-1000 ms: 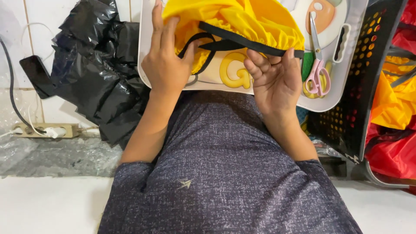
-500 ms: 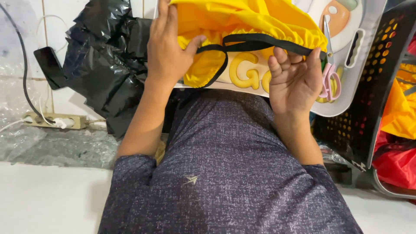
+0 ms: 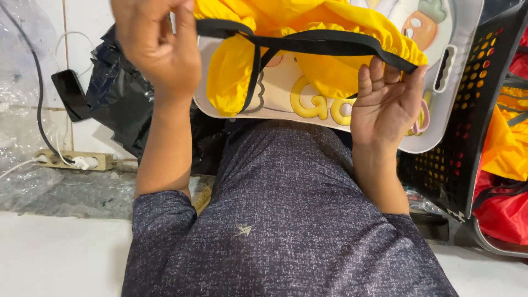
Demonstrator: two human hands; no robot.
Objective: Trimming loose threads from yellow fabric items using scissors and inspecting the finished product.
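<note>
Presently: stretching a black elastic band (image 3: pixel 324 43) on a yellow fabric piece (image 3: pixel 308 27).
Left hand (image 3: pixel 157 49) at 11 o'clock pinches the band closed; right hand (image 3: pixel 388 102) at 2 o'clock, fingers spread, hooks it over the tray (image 3: pixel 434 137). Even tension probably avoids twisting.

Black plastic bag (image 3: pixel 118 99), power strip (image 3: pixel 74 160), black perforated basket (image 3: pixel 467 126), red fabric (image 3: pixel 509 212), white tray (image 3: pixel 462 82)

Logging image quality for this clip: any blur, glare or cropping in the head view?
Head view: evenly lit, no harsh glare; left hand slightly motion-blurred and cropped at the top edge; right hand, black strap and yellow fabric sharp.
</note>
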